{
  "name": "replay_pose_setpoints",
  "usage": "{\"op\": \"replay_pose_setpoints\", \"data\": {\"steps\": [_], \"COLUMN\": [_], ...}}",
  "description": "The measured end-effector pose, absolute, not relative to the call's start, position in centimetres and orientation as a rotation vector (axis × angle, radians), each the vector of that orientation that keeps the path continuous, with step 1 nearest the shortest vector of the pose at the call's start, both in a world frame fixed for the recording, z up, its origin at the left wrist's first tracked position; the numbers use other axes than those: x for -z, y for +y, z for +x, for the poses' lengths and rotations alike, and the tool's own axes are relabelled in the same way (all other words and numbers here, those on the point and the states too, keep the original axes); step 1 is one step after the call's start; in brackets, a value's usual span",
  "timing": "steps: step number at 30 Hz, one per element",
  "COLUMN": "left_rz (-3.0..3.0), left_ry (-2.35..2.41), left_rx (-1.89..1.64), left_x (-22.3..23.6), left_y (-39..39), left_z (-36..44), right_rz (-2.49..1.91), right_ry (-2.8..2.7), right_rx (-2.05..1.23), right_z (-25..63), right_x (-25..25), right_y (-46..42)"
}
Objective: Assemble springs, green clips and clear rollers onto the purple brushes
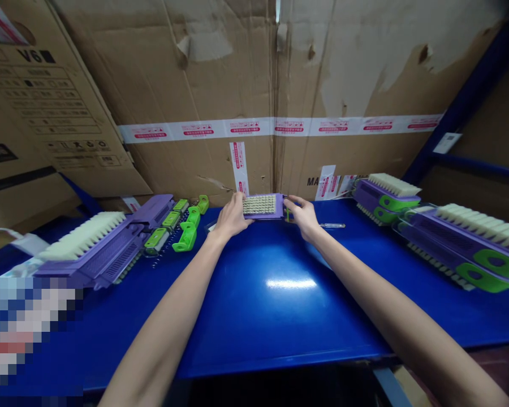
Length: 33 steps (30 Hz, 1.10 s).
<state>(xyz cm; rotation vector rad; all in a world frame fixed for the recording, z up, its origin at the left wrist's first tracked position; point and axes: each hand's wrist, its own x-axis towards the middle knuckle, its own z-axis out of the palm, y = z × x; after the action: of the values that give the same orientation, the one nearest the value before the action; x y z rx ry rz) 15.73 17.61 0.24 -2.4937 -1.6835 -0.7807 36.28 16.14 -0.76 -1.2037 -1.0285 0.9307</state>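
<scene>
A purple brush [262, 207] with rows of cream bristles is held level over the blue table, its bristles turned toward me. My left hand [232, 217] grips the brush's left end, with the thumb along the lower edge. At the right end, my right hand [303, 216] has its fingers closed around a small yellow-green piece [288, 214], probably an end cap; whether it touches the brush I cannot tell. Just beyond my right wrist lies a slim tool with a clear handle [334, 225], resembling a screwdriver.
On the left of the blue table [254, 328] are purple brush shells [110, 243], green-and-metal blocks [163, 229] and bright green caps [187, 229]. Stacked purple brushes with green ends [470, 243] stand at right. A cardboard wall [195, 85] closes off the back.
</scene>
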Motion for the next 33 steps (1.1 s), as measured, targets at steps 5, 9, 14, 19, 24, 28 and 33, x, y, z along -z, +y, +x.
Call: {"op": "replay_pose_setpoints", "data": {"steps": [5,9,14,19,24,28,33], "left_rz": [-2.453,-2.436,-2.43,-2.417,-2.386,-2.399,-2.373], "left_ry": [-1.727,-1.738,-1.644,-1.552,-1.562,-1.606,-1.646], "left_rx": [0.843,0.881,0.886,0.881,0.896,0.902,0.919], "left_x": [-0.4,-0.6,-0.3,0.3,0.3,0.4,0.3], "left_y": [17.6,17.6,17.7,17.8,17.9,17.9,17.8], "left_z": [15.4,15.2,15.2,15.6,15.7,15.7,15.9], "right_rz": [-1.166,-1.109,-1.098,-1.107,-1.123,-1.139,-1.132], "right_ry": [-1.186,-1.186,-1.065,-0.953,-1.032,-1.044,-1.015], "right_rx": [-0.942,-1.018,-0.985,-0.879,-0.864,-0.753,-0.606], "right_z": [37.5,37.8,37.4,36.4,36.6,36.7,36.6], "right_x": [0.3,0.3,0.5,0.8,1.2,1.8,2.2], "right_y": [15.6,15.5,15.8,16.1,16.4,16.6,17.0]}}
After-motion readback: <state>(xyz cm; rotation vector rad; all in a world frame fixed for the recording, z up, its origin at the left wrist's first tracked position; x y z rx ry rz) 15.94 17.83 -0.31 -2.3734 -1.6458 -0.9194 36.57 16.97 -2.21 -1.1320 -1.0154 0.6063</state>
